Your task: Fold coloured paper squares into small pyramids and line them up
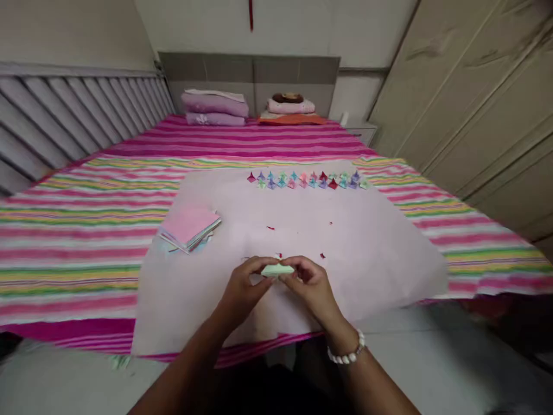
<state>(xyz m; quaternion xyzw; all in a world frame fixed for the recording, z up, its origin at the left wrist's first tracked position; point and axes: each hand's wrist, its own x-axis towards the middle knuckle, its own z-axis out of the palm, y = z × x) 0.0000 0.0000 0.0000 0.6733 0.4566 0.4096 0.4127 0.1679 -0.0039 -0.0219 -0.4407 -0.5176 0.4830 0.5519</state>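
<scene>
Both of my hands meet over the near part of a pale pink sheet (371, 253) spread on the bed. My left hand (242, 287) and my right hand (310, 285) pinch a small folded piece of light green paper (276, 269) between their fingertips. A beaded white bracelet (348, 353) circles my right wrist. A stack of square coloured papers (190, 227), pink on top, lies to the left. A row of several small folded paper stars (306, 180) in mixed colours lines the sheet's far edge.
The bed carries a striped pink, green and yellow cover (78, 230). Folded purple bedding (215, 106) and a pink pillow (291, 107) sit at the headboard. Wardrobe doors (475, 98) stand at right. Tiny red paper scraps (322, 255) dot the sheet.
</scene>
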